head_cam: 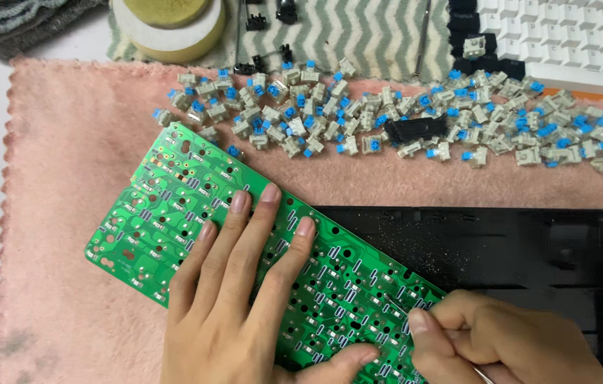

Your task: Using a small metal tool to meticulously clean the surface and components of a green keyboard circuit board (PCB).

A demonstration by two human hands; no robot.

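Towel (52,213), pink and fuzzy, carries nearly everything. One green circuit board (195,206) lies tilted across its middle, the upper left corner pointing at the far edge and the lower end running under both hands. The left hand (234,299) lies flat and open on the board, fingers spread, gripping nothing. The right hand (500,341), at the near edge, is curled tight around a thin metal tool (484,373) whose tip I can't make out. One black tray (529,249) lies partly beneath the board's right end. Along the far edge is a scatter of switches (386,114), grey with blue stems, too many to count. One tape roll (170,25) and one white keyboard (564,39) are cut off at the top.
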